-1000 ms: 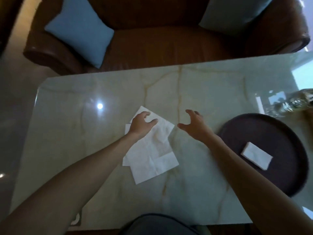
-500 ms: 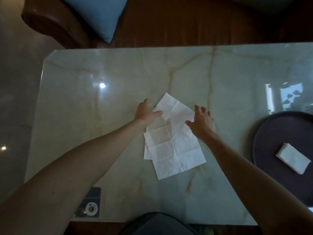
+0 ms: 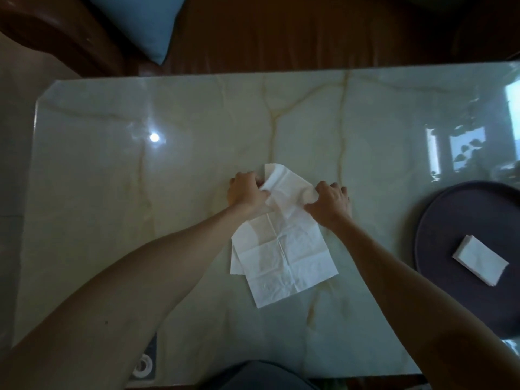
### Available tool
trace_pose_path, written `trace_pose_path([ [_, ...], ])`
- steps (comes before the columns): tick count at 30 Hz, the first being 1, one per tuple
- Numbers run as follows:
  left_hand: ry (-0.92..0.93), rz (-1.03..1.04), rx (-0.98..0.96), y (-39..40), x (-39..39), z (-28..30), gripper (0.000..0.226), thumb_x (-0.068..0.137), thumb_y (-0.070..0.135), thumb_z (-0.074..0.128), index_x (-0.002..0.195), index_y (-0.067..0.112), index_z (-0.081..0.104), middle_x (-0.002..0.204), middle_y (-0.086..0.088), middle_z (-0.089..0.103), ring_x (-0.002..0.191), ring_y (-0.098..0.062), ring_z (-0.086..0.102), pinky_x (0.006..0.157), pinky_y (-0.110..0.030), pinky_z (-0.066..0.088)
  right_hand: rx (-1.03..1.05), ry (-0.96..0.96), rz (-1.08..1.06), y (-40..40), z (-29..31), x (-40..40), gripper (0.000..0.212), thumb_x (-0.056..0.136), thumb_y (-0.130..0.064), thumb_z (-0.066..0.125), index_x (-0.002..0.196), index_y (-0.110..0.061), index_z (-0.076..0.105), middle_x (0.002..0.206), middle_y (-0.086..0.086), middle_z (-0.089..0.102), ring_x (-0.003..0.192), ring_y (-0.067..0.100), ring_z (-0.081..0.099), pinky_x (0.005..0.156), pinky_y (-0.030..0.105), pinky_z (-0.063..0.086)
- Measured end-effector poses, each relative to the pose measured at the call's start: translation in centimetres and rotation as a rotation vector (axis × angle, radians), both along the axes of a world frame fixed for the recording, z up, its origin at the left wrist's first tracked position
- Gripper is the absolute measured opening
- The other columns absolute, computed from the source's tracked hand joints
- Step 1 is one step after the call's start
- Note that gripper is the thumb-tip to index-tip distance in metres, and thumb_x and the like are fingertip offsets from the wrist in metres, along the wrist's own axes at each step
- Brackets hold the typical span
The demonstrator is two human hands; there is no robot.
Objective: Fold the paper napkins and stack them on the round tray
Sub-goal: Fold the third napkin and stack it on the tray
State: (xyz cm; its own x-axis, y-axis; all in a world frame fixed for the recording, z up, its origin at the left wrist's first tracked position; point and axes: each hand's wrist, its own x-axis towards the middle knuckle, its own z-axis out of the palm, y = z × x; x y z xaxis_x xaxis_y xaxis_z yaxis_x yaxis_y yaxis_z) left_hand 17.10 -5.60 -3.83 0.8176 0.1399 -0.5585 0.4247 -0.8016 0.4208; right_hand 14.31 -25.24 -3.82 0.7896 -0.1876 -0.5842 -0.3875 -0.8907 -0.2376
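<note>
A white unfolded paper napkin (image 3: 284, 254) lies in the middle of the marble table, with the edge of another napkin (image 3: 235, 263) peeking out under its left side. My left hand (image 3: 246, 194) pinches the top napkin's far left corner and my right hand (image 3: 330, 202) pinches its far right corner. The far edge is lifted off the table between them. At the right stands the dark round tray (image 3: 439, 226) with one folded napkin (image 3: 479, 259) on it.
A brown leather sofa (image 3: 295, 32) with a blue cushion (image 3: 140, 21) runs along the table's far edge. A small dark device (image 3: 145, 364) sits near the table's front left edge. Window reflections glare at the far right.
Both hands went from resting flat beside the napkin to pinching its far corners. The far edge has come up off the table.
</note>
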Motion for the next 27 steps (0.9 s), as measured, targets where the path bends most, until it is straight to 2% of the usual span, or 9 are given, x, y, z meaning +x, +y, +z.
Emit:
trace_pose_path([
  [2, -0.015, 0.021, -0.071, 0.1, -0.1, 0.5, 0.016, 0.081, 0.022, 0.073, 0.096, 0.017, 0.068, 0.107, -0.005, 0.071, 0.103, -0.028, 0.063, 0.084, -0.034, 0.052, 0.066, 0.014, -0.017, -0.4, 0.1, 0.1, 0.04, 0.08, -0.03, 0.072, 0.115, -0.014, 0.061, 0.119, 0.011, 0.058, 0.117, 0.034, 0.049, 0.094, 0.041, 0.043],
  [5, -0.026, 0.172, -0.302, -0.1, -0.4, 1.8, 0.012, 0.077, 0.013, 0.073, 0.084, 0.015, 0.064, 0.082, 0.003, 0.064, 0.079, -0.02, 0.059, 0.066, -0.029, 0.043, 0.279, -0.011, -0.181, -1.0, 0.7, -0.2, 0.027, 0.076, -0.026, 0.077, 0.087, -0.021, 0.053, 0.092, -0.002, 0.058, 0.093, 0.027, 0.059, 0.066, 0.031, 0.044],
  [6, -0.024, 0.213, -0.383, -0.2, -0.4, 2.5, 0.012, 0.076, 0.012, 0.073, 0.084, 0.014, 0.065, 0.079, 0.003, 0.063, 0.075, -0.018, 0.058, 0.066, -0.028, 0.043, 0.328, -0.033, -0.221, -1.2, 1.0, -0.4, 0.032, 0.075, -0.029, 0.079, 0.091, -0.021, 0.053, 0.093, -0.004, 0.058, 0.093, 0.026, 0.06, 0.067, 0.031, 0.044],
  [9, 0.002, 0.224, -0.574, -0.3, -0.5, 5.1, 0.011, 0.077, 0.009, 0.073, 0.082, 0.016, 0.066, 0.08, 0.0, 0.066, 0.074, -0.017, 0.06, 0.07, -0.031, 0.05, 0.349, -0.128, -0.181, -1.9, 2.5, -1.1, 0.072, 0.075, -0.04, 0.083, 0.134, -0.017, 0.049, 0.134, 0.002, 0.057, 0.124, 0.023, 0.053, 0.099, 0.037, 0.044],
  [11, 0.021, 0.202, -0.681, -0.3, -0.5, 7.1, 0.015, 0.079, 0.005, 0.072, 0.079, 0.017, 0.064, 0.081, -0.002, 0.066, 0.078, -0.019, 0.062, 0.072, -0.035, 0.053, 0.48, -0.175, -0.186, -2.1, 4.3, -1.3, 0.083, 0.076, -0.04, 0.084, 0.146, -0.022, 0.043, 0.143, -0.007, 0.05, 0.129, 0.012, 0.047, 0.102, 0.03, 0.038],
  [15, 0.045, 0.161, -0.797, -0.4, -1.1, 10.7, 0.021, 0.082, -0.001, 0.071, 0.08, 0.019, 0.064, 0.079, -0.003, 0.063, 0.076, -0.019, 0.06, 0.074, -0.037, 0.052, 0.967, -0.159, -0.267, -1.7, 9.1, -1.4, 0.051, 0.082, -0.021, 0.081, 0.129, -0.02, 0.062, 0.121, -0.003, 0.07, 0.112, 0.01, 0.066, 0.089, 0.022, 0.051],
  [18, 0.048, 0.174, -0.861, -0.4, -1.8, 13.0, 0.021, 0.081, -0.001, 0.073, 0.083, 0.018, 0.065, 0.079, -0.003, 0.062, 0.077, -0.018, 0.061, 0.074, -0.035, 0.054, 1.091, -0.21, -0.367, -1.3, 11.9, -2.0, 0.038, 0.085, -0.009, 0.077, 0.121, -0.009, 0.065, 0.107, 0.007, 0.073, 0.095, 0.014, 0.07, 0.083, 0.028, 0.055],
  [24, 0.031, 0.26, -1.016, -0.2, -4.1, 15.3, 0.029, 0.086, -0.001, 0.071, 0.111, 0.011, 0.064, 0.103, -0.009, 0.071, 0.092, -0.021, 0.071, 0.082, -0.035, 0.059, 1.068, -0.251, -0.497, -0.7, 14.8, -4.5, 0.046, 0.088, -0.005, 0.072, 0.131, -0.008, 0.056, 0.111, 0.011, 0.072, 0.097, 0.022, 0.071, 0.08, 0.035, 0.057],
  [27, -0.021, 0.257, -0.985, 0.1, -5.6, 15.4, 0.069, 0.083, 0.012, 0.081, 0.141, 0.02, 0.044, 0.12, -0.011, 0.067, 0.103, -0.023, 0.071, 0.085, -0.035, 0.061, 1.056, -0.288, -0.557, -0.2, 15.7, -6.0, 0.048, 0.09, -0.008, 0.071, 0.134, -0.014, 0.053, 0.11, 0.01, 0.072, 0.093, 0.021, 0.072, 0.073, 0.029, 0.057],
])
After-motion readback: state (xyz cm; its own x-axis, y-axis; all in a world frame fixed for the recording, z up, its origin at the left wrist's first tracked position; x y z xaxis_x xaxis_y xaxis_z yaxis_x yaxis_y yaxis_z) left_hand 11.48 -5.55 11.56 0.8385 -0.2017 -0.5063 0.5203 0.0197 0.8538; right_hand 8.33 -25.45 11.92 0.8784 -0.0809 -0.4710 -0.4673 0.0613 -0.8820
